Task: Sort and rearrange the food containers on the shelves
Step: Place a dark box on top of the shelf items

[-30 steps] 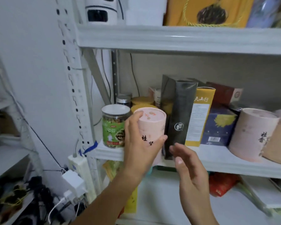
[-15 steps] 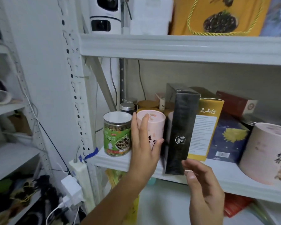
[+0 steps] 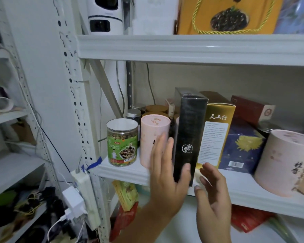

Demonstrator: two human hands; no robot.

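Observation:
A small pink canister (image 3: 151,137) stands upright on the middle shelf (image 3: 123,172), between a clear jar with a green label (image 3: 122,142) and a tall black box (image 3: 189,130). My left hand (image 3: 167,171) is in front of the canister's right side, fingers straight and blurred, and its thumb lies across the black box's lower front. My right hand (image 3: 212,193) hovers with loosely spread fingers at the shelf edge, below a yellow box (image 3: 216,134), and holds nothing.
A blue box (image 3: 242,151), a dark red box (image 3: 251,109) and a large pink canister (image 3: 284,160) fill the shelf's right side. Small jars (image 3: 133,114) stand at the back. The upper shelf (image 3: 182,48) carries a white camera (image 3: 104,16). A power strip (image 3: 84,192) hangs on the post.
My left hand has let go of the small pink canister, which now stands on the shelf, and has slid right toward the black box. My right hand has stayed low near the shelf edge.

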